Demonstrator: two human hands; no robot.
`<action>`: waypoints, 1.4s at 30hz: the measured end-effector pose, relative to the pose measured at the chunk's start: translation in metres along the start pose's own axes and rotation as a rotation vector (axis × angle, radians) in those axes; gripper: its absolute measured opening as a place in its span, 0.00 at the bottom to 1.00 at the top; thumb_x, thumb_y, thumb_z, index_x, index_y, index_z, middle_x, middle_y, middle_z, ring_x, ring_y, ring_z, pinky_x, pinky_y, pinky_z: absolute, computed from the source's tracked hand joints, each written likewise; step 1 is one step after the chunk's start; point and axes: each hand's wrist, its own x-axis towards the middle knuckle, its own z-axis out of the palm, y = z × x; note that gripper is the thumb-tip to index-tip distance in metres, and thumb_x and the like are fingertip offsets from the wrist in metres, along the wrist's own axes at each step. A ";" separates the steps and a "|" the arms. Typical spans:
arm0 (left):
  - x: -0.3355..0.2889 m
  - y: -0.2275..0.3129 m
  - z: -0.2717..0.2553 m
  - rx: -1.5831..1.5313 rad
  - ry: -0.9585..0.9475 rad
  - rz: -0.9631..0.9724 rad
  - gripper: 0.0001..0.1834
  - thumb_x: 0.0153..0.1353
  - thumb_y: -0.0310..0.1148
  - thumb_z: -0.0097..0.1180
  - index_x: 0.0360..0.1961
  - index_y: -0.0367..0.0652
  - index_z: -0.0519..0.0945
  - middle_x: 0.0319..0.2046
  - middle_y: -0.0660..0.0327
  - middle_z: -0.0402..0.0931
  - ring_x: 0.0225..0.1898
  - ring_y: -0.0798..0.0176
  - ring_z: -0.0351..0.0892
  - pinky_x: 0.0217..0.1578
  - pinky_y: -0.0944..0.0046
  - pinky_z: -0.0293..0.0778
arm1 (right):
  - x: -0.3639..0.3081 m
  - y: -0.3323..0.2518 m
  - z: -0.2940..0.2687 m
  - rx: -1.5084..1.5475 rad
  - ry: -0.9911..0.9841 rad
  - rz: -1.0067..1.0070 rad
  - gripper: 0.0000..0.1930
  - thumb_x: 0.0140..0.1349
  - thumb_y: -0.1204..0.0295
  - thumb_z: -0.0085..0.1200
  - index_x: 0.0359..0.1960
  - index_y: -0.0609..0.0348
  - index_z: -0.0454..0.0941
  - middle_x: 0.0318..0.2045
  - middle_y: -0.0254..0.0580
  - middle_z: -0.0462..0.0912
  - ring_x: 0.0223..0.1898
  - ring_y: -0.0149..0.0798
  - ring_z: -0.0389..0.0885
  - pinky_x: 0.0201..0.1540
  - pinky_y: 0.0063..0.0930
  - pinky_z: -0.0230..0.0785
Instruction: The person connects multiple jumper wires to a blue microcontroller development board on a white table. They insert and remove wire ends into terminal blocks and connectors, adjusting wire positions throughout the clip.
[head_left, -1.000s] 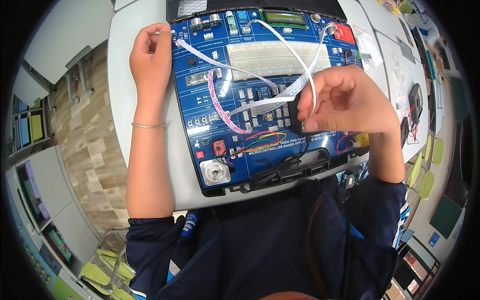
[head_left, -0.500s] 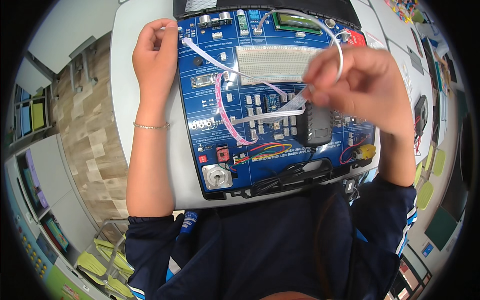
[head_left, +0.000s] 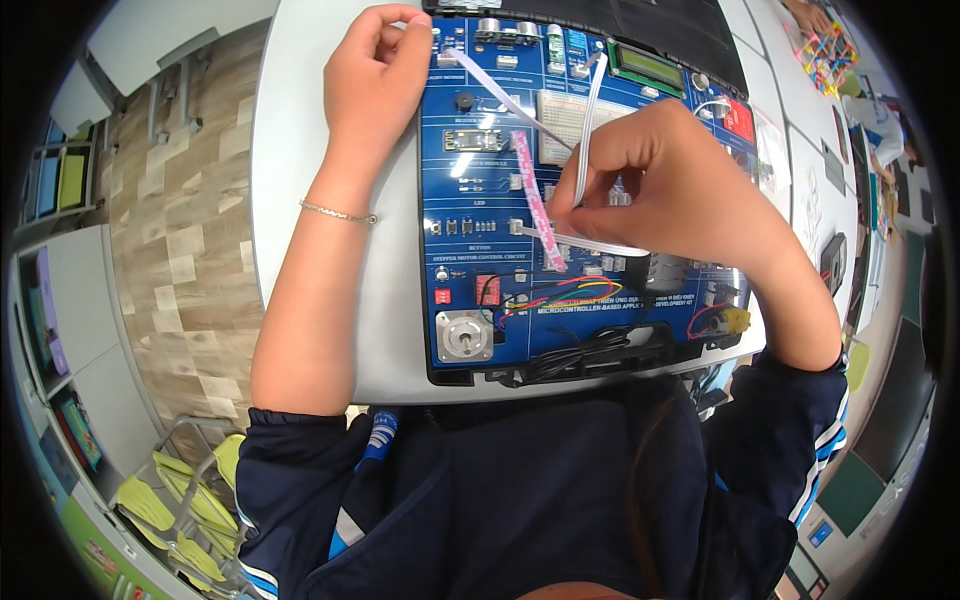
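Observation:
My right hand [head_left: 660, 180] is closed in a pinch over the lower middle of a blue electronics kit board [head_left: 470, 205]. Its fingers hold a white ribbon cable [head_left: 590, 115] that runs down from the board's top; the cable's held end is hidden. At the board's upper left corner, my left hand [head_left: 375, 75] is curled beside the small sensor parts; whatever its fingers grip, if anything, is hidden. A pale lilac cable [head_left: 500, 90] starts near that hand. A pink patterned cable [head_left: 533, 190] and another white cable [head_left: 570, 240] lie across the board's middle.
A breadboard [head_left: 560, 125] and a green display module [head_left: 645, 70] are partly behind my right hand. A black adapter [head_left: 662, 275], a black cord [head_left: 570, 360] and a stepper motor [head_left: 465, 338] occupy the near side. The black case lid [head_left: 640, 30] stands open beyond.
My right hand has moved down and left with the white cable, closer to the board's connectors. The view has shifted, so the board appears farther right. My left hand stays at the corner.

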 end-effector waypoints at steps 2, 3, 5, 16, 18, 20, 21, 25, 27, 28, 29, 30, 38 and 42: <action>0.001 -0.002 0.001 -0.011 0.000 0.000 0.10 0.66 0.36 0.57 0.42 0.41 0.81 0.25 0.72 0.76 0.27 0.81 0.70 0.29 0.79 0.65 | 0.002 0.003 0.008 -0.056 0.037 -0.008 0.03 0.48 0.82 0.65 0.25 0.62 0.83 0.26 0.34 0.86 0.24 0.23 0.79 0.26 0.16 0.68; 0.000 0.002 0.002 0.013 0.007 -0.010 0.10 0.65 0.36 0.57 0.41 0.42 0.81 0.24 0.72 0.76 0.26 0.80 0.71 0.29 0.78 0.66 | 0.003 0.001 0.009 -0.081 0.060 -0.016 0.04 0.48 0.83 0.65 0.25 0.63 0.83 0.25 0.35 0.85 0.23 0.24 0.78 0.26 0.17 0.67; 0.001 0.000 0.003 0.027 0.010 0.004 0.10 0.65 0.36 0.57 0.41 0.42 0.81 0.24 0.71 0.77 0.26 0.80 0.72 0.29 0.77 0.67 | 0.004 -0.002 0.012 -0.102 0.073 0.029 0.04 0.48 0.84 0.65 0.26 0.63 0.83 0.25 0.36 0.85 0.24 0.23 0.78 0.26 0.17 0.67; 0.001 0.001 0.001 0.071 0.000 0.013 0.11 0.65 0.38 0.57 0.42 0.43 0.81 0.25 0.69 0.79 0.27 0.78 0.74 0.30 0.75 0.69 | -0.007 -0.003 0.029 -0.172 0.229 0.108 0.06 0.45 0.81 0.66 0.25 0.58 0.83 0.19 0.30 0.81 0.18 0.18 0.66 0.20 0.16 0.56; 0.001 0.001 0.001 0.059 0.005 0.009 0.11 0.65 0.38 0.57 0.41 0.43 0.81 0.25 0.69 0.79 0.27 0.78 0.74 0.30 0.75 0.69 | -0.006 -0.012 0.028 -0.174 0.225 0.201 0.05 0.44 0.79 0.66 0.23 0.58 0.84 0.21 0.37 0.84 0.23 0.31 0.78 0.27 0.24 0.68; 0.000 0.001 0.002 0.082 0.006 0.009 0.10 0.65 0.37 0.57 0.41 0.43 0.81 0.25 0.70 0.79 0.27 0.78 0.74 0.30 0.75 0.69 | -0.006 -0.016 0.029 -0.222 0.232 0.212 0.04 0.43 0.78 0.66 0.21 0.58 0.83 0.23 0.40 0.85 0.26 0.39 0.84 0.30 0.28 0.73; 0.000 0.001 0.002 0.112 0.004 0.012 0.10 0.65 0.37 0.57 0.41 0.43 0.81 0.25 0.70 0.79 0.27 0.78 0.74 0.31 0.75 0.69 | -0.006 -0.016 0.031 -0.270 0.241 0.177 0.04 0.43 0.77 0.66 0.21 0.58 0.83 0.22 0.40 0.85 0.26 0.41 0.84 0.30 0.29 0.73; 0.002 -0.002 0.005 0.074 0.049 -0.010 0.10 0.60 0.43 0.58 0.36 0.51 0.82 0.20 0.74 0.76 0.23 0.75 0.72 0.28 0.70 0.69 | -0.006 -0.012 0.032 -0.406 0.228 0.107 0.04 0.44 0.77 0.65 0.23 0.58 0.82 0.20 0.41 0.83 0.22 0.40 0.81 0.27 0.29 0.71; 0.003 -0.003 0.005 0.094 0.047 -0.003 0.10 0.61 0.42 0.58 0.36 0.50 0.82 0.20 0.74 0.76 0.23 0.75 0.72 0.28 0.70 0.69 | -0.007 -0.016 0.030 -0.439 0.220 0.092 0.03 0.47 0.77 0.64 0.25 0.59 0.83 0.21 0.42 0.83 0.22 0.40 0.82 0.27 0.28 0.72; 0.003 -0.003 0.004 0.104 0.046 0.000 0.10 0.61 0.42 0.58 0.36 0.50 0.82 0.20 0.74 0.75 0.23 0.75 0.72 0.28 0.70 0.69 | -0.009 -0.016 0.032 -0.454 0.244 0.078 0.03 0.47 0.76 0.64 0.25 0.58 0.83 0.21 0.42 0.83 0.22 0.40 0.82 0.27 0.29 0.72; 0.002 0.001 0.004 0.107 0.046 -0.007 0.09 0.61 0.41 0.57 0.36 0.49 0.82 0.20 0.73 0.75 0.22 0.75 0.71 0.27 0.71 0.68 | -0.010 -0.014 0.035 -0.469 0.267 0.063 0.03 0.47 0.76 0.64 0.25 0.58 0.83 0.21 0.42 0.83 0.22 0.41 0.83 0.27 0.30 0.72; 0.002 0.003 0.004 0.098 0.047 -0.020 0.09 0.61 0.41 0.57 0.36 0.49 0.82 0.20 0.73 0.75 0.22 0.76 0.70 0.27 0.71 0.68 | -0.010 -0.013 0.036 -0.484 0.290 0.048 0.03 0.47 0.76 0.64 0.25 0.57 0.83 0.22 0.42 0.84 0.22 0.42 0.83 0.27 0.30 0.73; 0.002 0.004 0.003 0.079 0.036 -0.052 0.09 0.62 0.40 0.58 0.37 0.48 0.82 0.20 0.72 0.74 0.22 0.76 0.69 0.28 0.73 0.68 | -0.004 -0.014 0.033 -0.407 0.211 0.163 0.03 0.48 0.72 0.64 0.21 0.55 0.83 0.23 0.40 0.84 0.28 0.44 0.84 0.31 0.36 0.75; 0.002 0.004 0.002 0.075 0.028 -0.059 0.08 0.63 0.39 0.57 0.38 0.48 0.81 0.20 0.72 0.74 0.22 0.76 0.70 0.28 0.73 0.68 | -0.005 -0.010 0.034 -0.419 0.235 0.145 0.03 0.48 0.71 0.64 0.21 0.54 0.83 0.22 0.39 0.84 0.28 0.44 0.84 0.31 0.37 0.75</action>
